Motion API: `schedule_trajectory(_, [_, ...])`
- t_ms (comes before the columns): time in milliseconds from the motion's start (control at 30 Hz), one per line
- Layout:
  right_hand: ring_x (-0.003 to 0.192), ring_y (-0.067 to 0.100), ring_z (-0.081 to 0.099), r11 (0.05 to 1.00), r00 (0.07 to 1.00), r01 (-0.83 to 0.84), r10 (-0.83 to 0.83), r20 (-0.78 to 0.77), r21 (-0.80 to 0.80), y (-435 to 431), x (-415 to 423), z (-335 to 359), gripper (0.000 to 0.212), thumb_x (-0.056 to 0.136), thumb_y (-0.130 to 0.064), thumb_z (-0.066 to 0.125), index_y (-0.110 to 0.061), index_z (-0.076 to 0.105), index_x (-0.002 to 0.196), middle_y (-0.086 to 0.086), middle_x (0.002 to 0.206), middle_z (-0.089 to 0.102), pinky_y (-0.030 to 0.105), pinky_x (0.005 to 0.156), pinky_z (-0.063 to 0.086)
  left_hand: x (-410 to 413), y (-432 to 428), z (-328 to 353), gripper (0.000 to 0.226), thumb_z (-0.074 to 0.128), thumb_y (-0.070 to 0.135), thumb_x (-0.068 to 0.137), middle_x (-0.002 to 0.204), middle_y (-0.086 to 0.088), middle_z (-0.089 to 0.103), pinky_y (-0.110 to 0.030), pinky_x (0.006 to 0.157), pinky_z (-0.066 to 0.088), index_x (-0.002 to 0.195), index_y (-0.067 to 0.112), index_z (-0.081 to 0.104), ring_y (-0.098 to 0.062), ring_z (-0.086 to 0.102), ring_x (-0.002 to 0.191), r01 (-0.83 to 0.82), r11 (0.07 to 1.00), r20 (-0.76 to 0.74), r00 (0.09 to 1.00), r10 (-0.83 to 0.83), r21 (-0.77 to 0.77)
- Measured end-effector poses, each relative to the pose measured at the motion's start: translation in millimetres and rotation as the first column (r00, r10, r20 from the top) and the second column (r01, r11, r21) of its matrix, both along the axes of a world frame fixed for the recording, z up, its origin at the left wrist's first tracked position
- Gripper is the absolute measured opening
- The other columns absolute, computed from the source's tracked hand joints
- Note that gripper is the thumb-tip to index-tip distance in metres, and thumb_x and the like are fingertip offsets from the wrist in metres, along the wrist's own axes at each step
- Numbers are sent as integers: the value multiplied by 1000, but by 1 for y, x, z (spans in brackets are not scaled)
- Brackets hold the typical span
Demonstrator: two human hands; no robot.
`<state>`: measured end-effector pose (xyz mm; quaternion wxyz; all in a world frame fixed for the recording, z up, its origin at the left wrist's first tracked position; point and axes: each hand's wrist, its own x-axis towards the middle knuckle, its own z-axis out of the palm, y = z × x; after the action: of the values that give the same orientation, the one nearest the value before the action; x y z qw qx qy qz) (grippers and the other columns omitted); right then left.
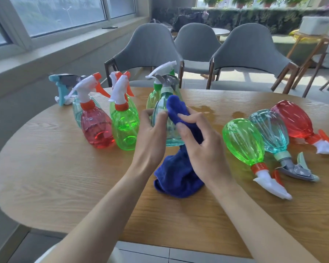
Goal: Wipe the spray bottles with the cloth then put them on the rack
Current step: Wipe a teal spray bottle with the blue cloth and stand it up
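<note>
A pale teal spray bottle [160, 112] with a grey trigger stands at the table's centre. My left hand [152, 133] grips its left side. My right hand [199, 143] holds a blue cloth [177, 168] against the bottle's right side; the cloth hangs down onto the table. Left of it stand several bottles: a red one [96, 128], a green one [124, 128], a teal one [75, 109] and more green ones behind. On the right lie a green bottle [242, 141], a teal bottle [270, 130] and a red bottle [292, 118], nozzles toward me. No rack is in view.
The round wooden table [65, 183] has a wet patch [203, 109] behind the held bottle. Three grey chairs [249, 54] stand along its far side. A window sill runs along the left wall, and a wooden stand [310, 46] with white boxes is at the far right.
</note>
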<state>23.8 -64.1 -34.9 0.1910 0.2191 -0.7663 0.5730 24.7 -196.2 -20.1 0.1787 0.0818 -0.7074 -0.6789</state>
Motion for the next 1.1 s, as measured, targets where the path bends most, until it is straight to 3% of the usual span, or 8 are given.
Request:
schedule_trajectory(100, [81, -5, 60, 992, 987, 30, -10, 159, -122, 6, -7, 7, 7, 109, -30, 60, -25, 63, 104, -19, 87, 68, 18, 78, 48, 4, 7, -7, 19, 54, 34, 109, 93, 11, 66, -20, 73, 51, 123, 22, 54, 3, 61, 75, 33, 991, -24, 999, -36, -126])
schedule_trajectory(167, [70, -1, 51, 986, 983, 44, -14, 182, -158, 3, -5, 8, 10, 110, -30, 58, -29, 59, 100, -9, 80, 62, 17, 67, 43, 4, 10, -6, 22, 55, 36, 108, 95, 12, 66, -20, 75, 50, 126, 24, 53, 3, 61, 78, 36, 988, -29, 999, -41, -150])
schedule_trajectory(333, [121, 0, 63, 997, 997, -38, 42, 70, -61, -12, 12, -1, 7, 108, -26, 61, -21, 62, 104, -13, 129, 70, 17, 97, 46, 1, 5, -4, 44, 54, 50, 97, 109, 1, 71, -35, 86, 56, 132, 22, 50, -8, 68, 94, -83, 989, -77, 994, 74, -122])
schedule_trajectory(500, [77, 4, 54, 989, 981, 46, -18, 193, -142, 0, -4, 7, 18, 112, -31, 53, -25, 55, 95, -11, 84, 62, 21, 76, 44, 8, 11, -9, 57, 55, 59, 93, 126, -2, 63, -42, 101, 54, 140, 28, 44, -17, 64, 111, -42, 946, -76, 997, 19, -321])
schedule_trajectory(600, [79, 8, 51, 967, 960, 84, -14, 280, -240, 4, -14, 10, 22, 113, -34, 50, -28, 55, 93, -10, 83, 55, 33, 80, 45, 11, 12, -12, 59, 62, 47, 100, 141, 4, 53, -17, 110, 40, 150, 23, 40, -6, 51, 127, -5, 893, -69, 997, -29, -450])
schedule_trajectory(667, [83, 4, 57, 969, 966, 60, 4, 260, -238, 1, -8, 11, 17, 113, -31, 51, -27, 57, 97, -9, 88, 61, 26, 81, 47, 11, 11, -10, 60, 62, 44, 102, 147, 6, 47, -5, 103, 32, 152, 21, 38, -1, 45, 131, -23, 870, -89, 996, -24, -493])
schedule_trajectory(800, [104, -12, 63, 985, 987, 2, 26, 162, -171, -7, 3, 11, 15, 112, -21, 53, -24, 60, 99, -23, 111, 72, 6, 87, 41, 9, 4, -2, 63, 61, 51, 101, 149, 5, 46, -21, 98, 38, 152, 22, 39, -4, 47, 126, -65, 853, -101, 995, 15, -517])
schedule_trajectory(1100, [81, 7, 52, 965, 963, 62, 9, 268, -255, 3, -15, 11, 20, 111, -27, 54, -24, 53, 91, -18, 80, 56, 37, 84, 45, 14, 2, -8, 58, 68, 45, 93, 127, 5, 51, -29, 87, 48, 141, 21, 46, -12, 55, 103, -17, 749, -120, 989, -83, -662])
